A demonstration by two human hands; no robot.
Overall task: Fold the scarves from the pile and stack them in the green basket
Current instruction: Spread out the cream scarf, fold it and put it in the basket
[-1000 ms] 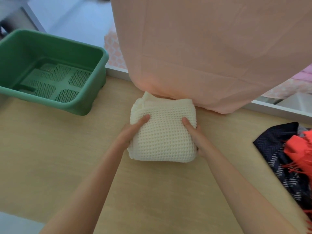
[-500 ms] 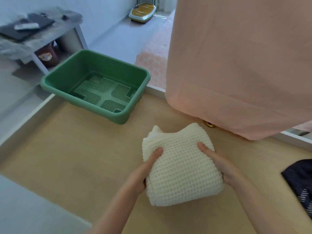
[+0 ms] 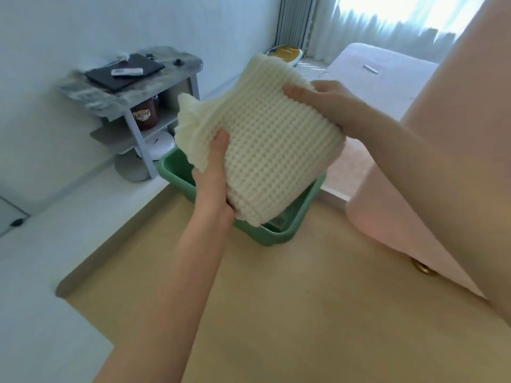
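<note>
A folded cream knitted scarf (image 3: 265, 150) is held in the air above the green basket (image 3: 265, 236), which sits at the far left corner of the wooden table (image 3: 276, 313). My left hand (image 3: 214, 186) grips the scarf's near left edge, thumb on top. My right hand (image 3: 329, 105) grips its far right edge. The scarf hides most of the basket; only parts of its rim and a bit of its perforated floor show.
A pink cloth (image 3: 442, 175) hangs over the table's right side, with a small brass object (image 3: 423, 269) at its foot. Beyond the table's left edge stands a grey shelf unit (image 3: 132, 87) carrying a laptop and a remote. A bed lies beyond the basket.
Both hands lifted the folded scarf off the table and carried it left and away, over the basket. The view swung left, so the scarf pile at the right left the frame.
</note>
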